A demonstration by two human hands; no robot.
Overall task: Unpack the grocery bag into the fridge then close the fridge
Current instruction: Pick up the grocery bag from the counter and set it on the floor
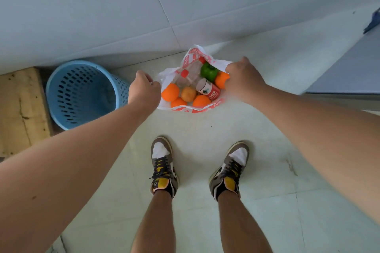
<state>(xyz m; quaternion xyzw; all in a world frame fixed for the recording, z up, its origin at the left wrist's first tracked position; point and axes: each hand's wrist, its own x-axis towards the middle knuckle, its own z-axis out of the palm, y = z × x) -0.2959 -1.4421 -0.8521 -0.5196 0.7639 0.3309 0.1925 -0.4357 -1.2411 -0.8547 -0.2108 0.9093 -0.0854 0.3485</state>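
Observed: the bag (186, 109) (white plastic, red print) sits on the floor (205, 129) in front of the person's feet, its mouth held open. It is still full; by this evidence unpacking has not begun.

Left hand (144, 90): at the bag's left rim, fingers (153, 85) curled and pinching the plastic edge. Right hand (242, 80): at the right rim, curled over the edge and gripping it; its fingertips are hidden beneath the back of the hand, so the exact contact cannot be confirmed.

Contents, all lying between the two hands and below them:
- oranges (170, 92), several, along the near and left side, with one more against the right rim;
- a green pepper (208, 71), far right;
- a red can (207, 88) on its side, long axis running from the far left to the near right, pale end uppermost;
- clear bottles (185, 78) with red caps, at the far side.

Governing relation: the pepper, the can and the right-hand orange lie just beside the right hand; the leftmost orange lies just beside the left hand. Either hand must release its rim before reaching down and inward. In the inspector's judgement, the right hand has the shorter reach to the can.

A blue basket (82, 92) stands near the bag, left. A grey panel (349, 68) at right may be the fridge; this cannot be confirmed.
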